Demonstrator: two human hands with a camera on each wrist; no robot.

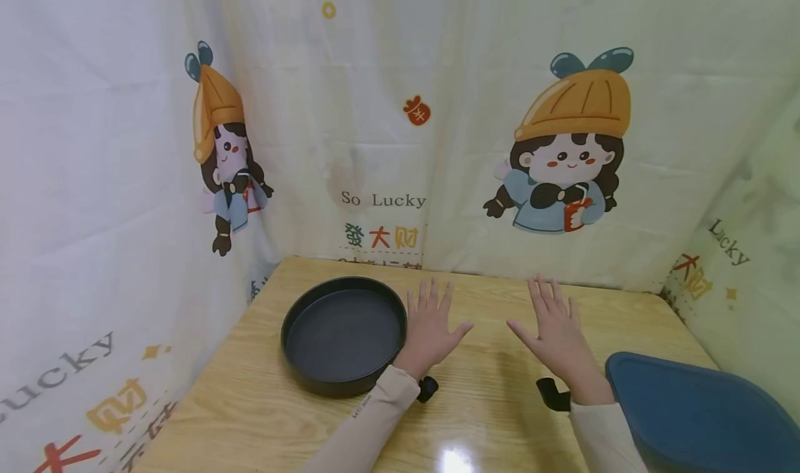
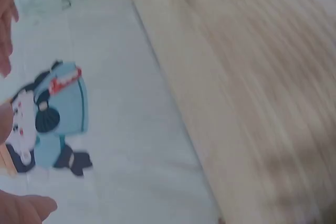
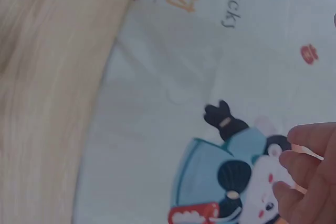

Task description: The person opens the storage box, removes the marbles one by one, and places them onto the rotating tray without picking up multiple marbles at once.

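On the wood-grain table: at the left, the black round pan sits flat, its cooking side facing up.
Pan finish: dark and matt all over, with a broad flat base inside a low upright wall; the rim is a plain thin circle, partly covered at its right by the left hand.
Near the left cuff: a short black knob-like piece shows beside the sleeve; whether it joins the pan is hidden by the forearm.
At the right edge: a blue rounded-corner panel, smooth and slightly raised at its border, runs out of view; lid or tray, I cannot tell.
Beside the right wrist: a bent black handle-like piece, partly hidden by the arm, just left of the panel.
Left hand: spread, fingers straight and pointing towards the backdrop, thumb out to the right, back of the hand uppermost; it overlaps the pan's rim in the head view, contact unclear.
Right hand: likewise spread and unburdened, thumb out to the left, well apart from the other hand.
Forearms: both reach forward in beige sleeves, angled slightly inward.
Backdrop: pale printed curtain with cartoon figures and "So Lucky" lettering.
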